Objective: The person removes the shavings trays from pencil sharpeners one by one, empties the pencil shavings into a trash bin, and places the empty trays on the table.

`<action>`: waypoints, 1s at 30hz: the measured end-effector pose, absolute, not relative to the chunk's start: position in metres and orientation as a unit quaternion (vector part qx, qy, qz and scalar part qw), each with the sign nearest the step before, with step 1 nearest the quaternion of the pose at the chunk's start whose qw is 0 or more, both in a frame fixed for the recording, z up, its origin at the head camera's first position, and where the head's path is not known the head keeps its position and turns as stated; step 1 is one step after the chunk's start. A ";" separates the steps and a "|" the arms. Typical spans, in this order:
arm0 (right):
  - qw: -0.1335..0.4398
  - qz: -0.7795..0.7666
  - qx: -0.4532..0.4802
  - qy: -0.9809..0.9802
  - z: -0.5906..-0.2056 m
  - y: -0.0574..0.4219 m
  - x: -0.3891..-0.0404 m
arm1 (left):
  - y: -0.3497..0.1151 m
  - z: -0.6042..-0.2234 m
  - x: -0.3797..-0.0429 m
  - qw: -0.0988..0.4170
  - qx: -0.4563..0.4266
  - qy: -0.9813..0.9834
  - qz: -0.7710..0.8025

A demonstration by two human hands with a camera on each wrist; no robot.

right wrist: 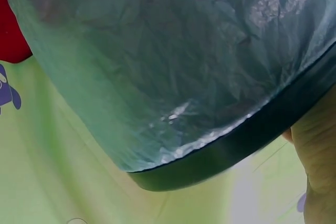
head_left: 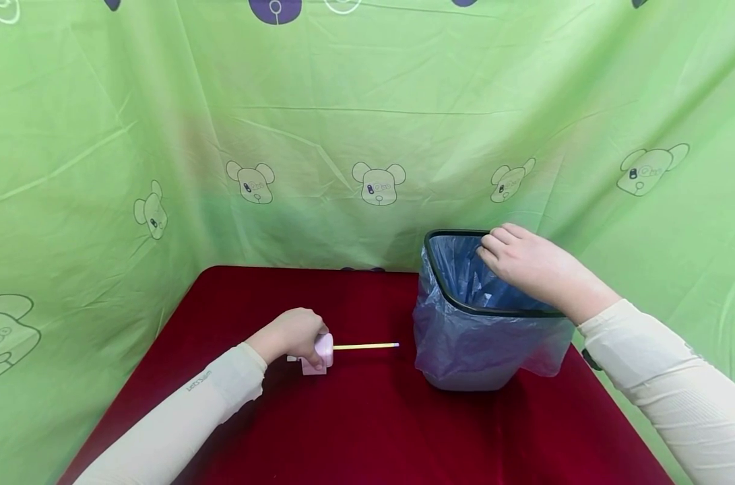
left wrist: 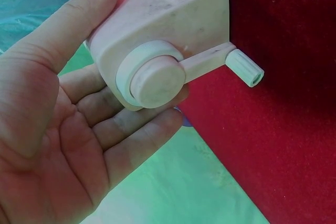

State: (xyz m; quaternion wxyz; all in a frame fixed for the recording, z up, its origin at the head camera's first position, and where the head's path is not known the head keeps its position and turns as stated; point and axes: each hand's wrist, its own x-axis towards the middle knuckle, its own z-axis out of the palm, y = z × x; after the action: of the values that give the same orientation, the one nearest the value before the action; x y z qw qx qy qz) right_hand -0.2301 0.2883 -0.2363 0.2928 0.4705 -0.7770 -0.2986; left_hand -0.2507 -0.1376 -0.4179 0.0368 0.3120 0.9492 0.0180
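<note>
My left hand (head_left: 297, 335) grips a pale pink crank pencil sharpener (left wrist: 168, 19), thumb on one side and fingers on the other. Its crank handle (left wrist: 244, 68) sticks out beside the palm. From the sharpener's far side a yellow pencil (head_left: 364, 346) points right over the red table. Over the opening of a waste bin (head_left: 464, 380), lined with a bluish plastic bag (head_left: 458, 337), is my right hand (head_left: 515, 261). Its fingers bend down past the black rim (right wrist: 210, 163); I cannot tell whether they hold anything.
A red cloth covers the table (head_left: 355, 424), with the bin at its right side. Green curtains (head_left: 318, 121) printed with bear heads hang behind the table and along both sides. A small dark object (head_left: 590, 360) shows under the right forearm.
</note>
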 end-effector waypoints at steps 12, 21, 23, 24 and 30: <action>0.298 -0.316 0.478 -0.764 -0.236 0.285 -0.230 | -0.138 -0.419 -0.250 0.032 0.312 0.949 0.022; 0.307 -0.328 0.494 -0.745 -0.235 0.284 -0.233 | -0.139 -0.420 -0.251 0.029 0.314 0.949 0.020; 0.309 -0.328 0.498 -0.741 -0.235 0.283 -0.233 | -0.139 -0.420 -0.251 0.029 0.314 0.949 0.019; 0.310 -0.329 0.500 -0.739 -0.235 0.283 -0.233 | -0.139 -0.419 -0.251 0.029 0.314 0.949 0.020; 0.314 -0.331 0.504 -0.733 -0.235 0.281 -0.232 | -0.139 -0.419 -0.250 0.031 0.311 0.950 0.022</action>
State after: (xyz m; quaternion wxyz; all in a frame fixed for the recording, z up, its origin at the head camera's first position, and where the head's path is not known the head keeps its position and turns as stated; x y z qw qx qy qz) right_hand -0.2321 0.2813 -0.2353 0.3137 0.5045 -0.7333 -0.3307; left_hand -0.2499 -0.1392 -0.4187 0.0308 0.3110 0.9497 0.0222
